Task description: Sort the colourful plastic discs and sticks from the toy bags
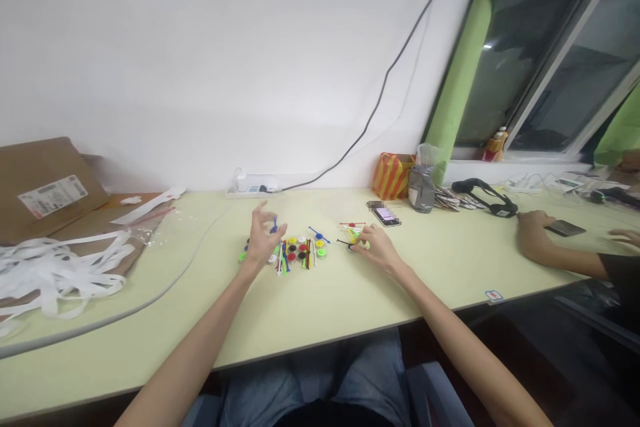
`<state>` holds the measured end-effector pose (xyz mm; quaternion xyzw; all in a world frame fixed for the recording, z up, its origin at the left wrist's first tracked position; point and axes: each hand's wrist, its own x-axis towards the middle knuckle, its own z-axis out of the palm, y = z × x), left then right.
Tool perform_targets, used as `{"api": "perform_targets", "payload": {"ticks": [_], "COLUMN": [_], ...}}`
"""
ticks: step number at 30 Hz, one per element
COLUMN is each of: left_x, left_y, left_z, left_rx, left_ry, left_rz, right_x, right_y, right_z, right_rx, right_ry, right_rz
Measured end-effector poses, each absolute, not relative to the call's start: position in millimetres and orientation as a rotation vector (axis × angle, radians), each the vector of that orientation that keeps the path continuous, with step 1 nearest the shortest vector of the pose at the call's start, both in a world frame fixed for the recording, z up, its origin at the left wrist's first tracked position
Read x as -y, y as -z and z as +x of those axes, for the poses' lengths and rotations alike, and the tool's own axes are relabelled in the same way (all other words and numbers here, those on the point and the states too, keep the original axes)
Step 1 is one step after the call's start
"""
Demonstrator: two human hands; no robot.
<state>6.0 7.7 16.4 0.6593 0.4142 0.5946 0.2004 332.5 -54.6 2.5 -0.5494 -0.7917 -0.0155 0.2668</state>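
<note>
My left hand (264, 233) is raised over the left end of a cluster of small plastic pieces. Its thumb and forefinger pinch a small blue plastic piece (275, 225), whose full shape is partly hidden. In the cluster are round coloured discs (303, 248) and arrow-shaped pointers (309, 253) in white, blue, red, green and black. To the right, my right hand (374, 245) has its fingertips closed on a black arrow spinner (344, 242) at the tabletop. Beside those fingers lie a red arrow spinner (353, 224) and yellow-green pieces. A blue arrow spinner (319, 235) rests between the hands.
A phone (385, 213), a striped bag (393, 175) and a grey bag (421, 187) stand behind my right hand. White ribbon (65, 273), cardboard (45, 187) and a grey cable (150, 300) occupy the left. Another person's arm (555, 247) rests at right.
</note>
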Motion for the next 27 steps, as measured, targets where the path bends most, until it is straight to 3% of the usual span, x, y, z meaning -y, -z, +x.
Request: {"api": "perform_targets", "payload": {"ticks": [9, 17, 22, 27], "left_x": [6.8, 8.6, 7.2, 14.0], "left_y": [-18.6, -20.9, -22.5, -23.2], "left_z": [9.2, 5.7, 5.8, 12.5], "left_rx": [-1.301, -1.449, -1.52, -1.501], "left_ry": [-1.553, -1.432, -1.338, -1.254], "left_rz": [2.319, 2.71, 2.812, 2.868], "right_x": [55.7, 60.1, 62.0, 48.7], "right_y": [-7.3, -5.2, -32.5, -56.5], "right_z": [311.8, 314.9, 300.9, 243.9], "right_rx": [2.247, 2.123, 1.871, 1.954], "right_ry": [0.068, 0.228, 0.295, 0.441], "right_rz": [-1.647, -1.364, -1.236, -1.101]}}
